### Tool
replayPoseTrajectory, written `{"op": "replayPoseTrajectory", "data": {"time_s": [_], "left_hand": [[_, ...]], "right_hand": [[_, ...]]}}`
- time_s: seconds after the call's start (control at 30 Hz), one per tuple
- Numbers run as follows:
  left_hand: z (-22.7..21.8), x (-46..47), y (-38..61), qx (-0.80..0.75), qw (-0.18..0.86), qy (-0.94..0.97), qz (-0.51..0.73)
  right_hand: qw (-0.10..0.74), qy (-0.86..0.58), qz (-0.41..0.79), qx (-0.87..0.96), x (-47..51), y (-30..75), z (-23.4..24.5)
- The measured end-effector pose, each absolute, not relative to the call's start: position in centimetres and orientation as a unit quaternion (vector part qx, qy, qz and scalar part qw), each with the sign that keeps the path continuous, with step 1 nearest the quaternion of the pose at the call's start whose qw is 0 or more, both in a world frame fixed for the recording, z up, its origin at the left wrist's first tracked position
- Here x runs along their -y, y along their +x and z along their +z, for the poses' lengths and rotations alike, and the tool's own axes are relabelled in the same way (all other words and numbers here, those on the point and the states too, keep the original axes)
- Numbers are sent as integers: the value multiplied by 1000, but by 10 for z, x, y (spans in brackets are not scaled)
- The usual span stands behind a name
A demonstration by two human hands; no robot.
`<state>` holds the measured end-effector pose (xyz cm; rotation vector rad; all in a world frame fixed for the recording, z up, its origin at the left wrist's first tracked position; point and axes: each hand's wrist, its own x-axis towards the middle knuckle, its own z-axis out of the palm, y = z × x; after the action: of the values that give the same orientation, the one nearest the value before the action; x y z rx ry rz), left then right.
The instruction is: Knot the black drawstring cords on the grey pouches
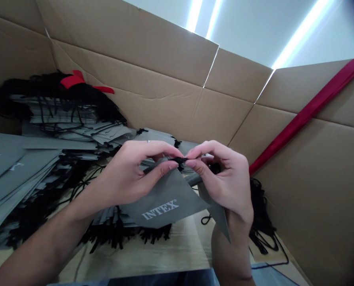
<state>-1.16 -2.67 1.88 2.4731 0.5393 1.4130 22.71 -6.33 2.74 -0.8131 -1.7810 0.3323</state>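
Note:
Both hands meet near the middle of the view, fingertips almost touching. My left hand pinches a knotted part of a black cord between thumb and forefinger. From the other side my right hand pinches the same cord with thumb and forefinger, its other fingers curled. Below the fingers hangs a grey sheet printed INTEX in white, its lower edge ending in a point. Another grey flap of it shows under my right hand. How the cord is fixed to the sheet is hidden by the fingers.
Stacks of grey sheets with black cord ends lie on the wooden table to the left. A red strip tops the rear stack. Black cords lie at the right. Cardboard walls surround the table; a dark red band crosses the right one.

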Motion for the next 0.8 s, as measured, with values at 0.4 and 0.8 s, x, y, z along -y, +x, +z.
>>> {"op": "replayPoseTrajectory", "data": {"time_s": [0.4, 0.8], "left_hand": [[10, 33, -1, -177, 201, 779, 568], [11, 38, 6, -204, 307, 721, 587]], "right_hand": [[584, -334, 129, 729, 66, 220, 25], [547, -339, -37, 765, 73, 213, 25]]}}
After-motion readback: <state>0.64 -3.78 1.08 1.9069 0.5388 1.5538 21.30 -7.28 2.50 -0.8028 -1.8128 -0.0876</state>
